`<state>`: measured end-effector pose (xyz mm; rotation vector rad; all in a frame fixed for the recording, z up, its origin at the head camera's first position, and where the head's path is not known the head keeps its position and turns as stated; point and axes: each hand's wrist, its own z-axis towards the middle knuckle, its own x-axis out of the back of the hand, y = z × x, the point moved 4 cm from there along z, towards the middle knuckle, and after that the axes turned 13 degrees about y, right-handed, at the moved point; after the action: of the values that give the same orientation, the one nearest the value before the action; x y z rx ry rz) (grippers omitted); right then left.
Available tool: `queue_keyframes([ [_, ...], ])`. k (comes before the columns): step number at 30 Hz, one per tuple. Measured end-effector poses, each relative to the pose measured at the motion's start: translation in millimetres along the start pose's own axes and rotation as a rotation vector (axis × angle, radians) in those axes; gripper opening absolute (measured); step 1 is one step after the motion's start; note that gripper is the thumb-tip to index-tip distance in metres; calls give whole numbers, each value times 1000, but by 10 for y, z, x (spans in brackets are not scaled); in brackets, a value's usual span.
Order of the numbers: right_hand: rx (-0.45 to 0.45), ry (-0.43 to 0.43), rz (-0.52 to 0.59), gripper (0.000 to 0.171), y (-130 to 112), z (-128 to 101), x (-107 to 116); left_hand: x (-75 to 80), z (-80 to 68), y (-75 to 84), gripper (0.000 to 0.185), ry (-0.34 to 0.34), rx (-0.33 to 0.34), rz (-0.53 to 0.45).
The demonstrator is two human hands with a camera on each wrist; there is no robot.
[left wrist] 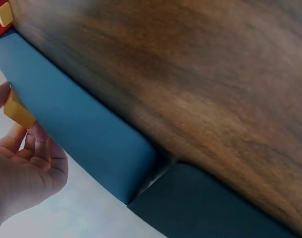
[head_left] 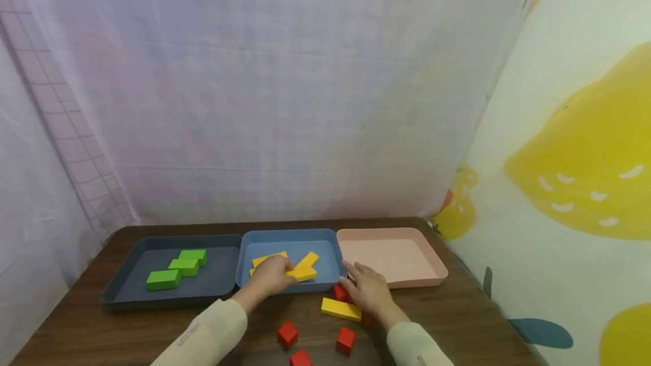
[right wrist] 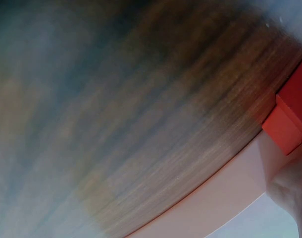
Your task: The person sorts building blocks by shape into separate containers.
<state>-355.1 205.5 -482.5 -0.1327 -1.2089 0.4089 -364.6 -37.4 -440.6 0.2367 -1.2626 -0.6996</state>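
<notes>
In the head view my left hand [head_left: 272, 277] reaches over the front of the blue tray [head_left: 330, 267] and pinches a yellow block [head_left: 303, 274]. The left wrist view shows this yellow block [left wrist: 18, 110] between thumb and fingers, just behind the tray wall. Other yellow blocks [head_left: 309, 259] lie around it in the tray, partly covered by the hand. My right hand [head_left: 371, 292], fingers extended, hovers close over red cubes [head_left: 339, 292] near the pink tray's front corner; it partly hides them. Beside it a yellow block [head_left: 341, 309] lies on the table.
A dark tray [head_left: 213, 287] at left holds three green blocks [head_left: 164, 280]. The pink tray [head_left: 391, 253] stands at right, its rim against the blue one. Nearer me, red cubes [head_left: 287, 335] are scattered on the wooden table [head_left: 447, 326]. A patterned curtain closes the right side.
</notes>
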Motion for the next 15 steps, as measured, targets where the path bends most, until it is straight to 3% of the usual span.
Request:
queue_keyframes([
  [15,27,16,-9,55,-10,-3,0,-44,-4,-59,42,4,33,-33],
])
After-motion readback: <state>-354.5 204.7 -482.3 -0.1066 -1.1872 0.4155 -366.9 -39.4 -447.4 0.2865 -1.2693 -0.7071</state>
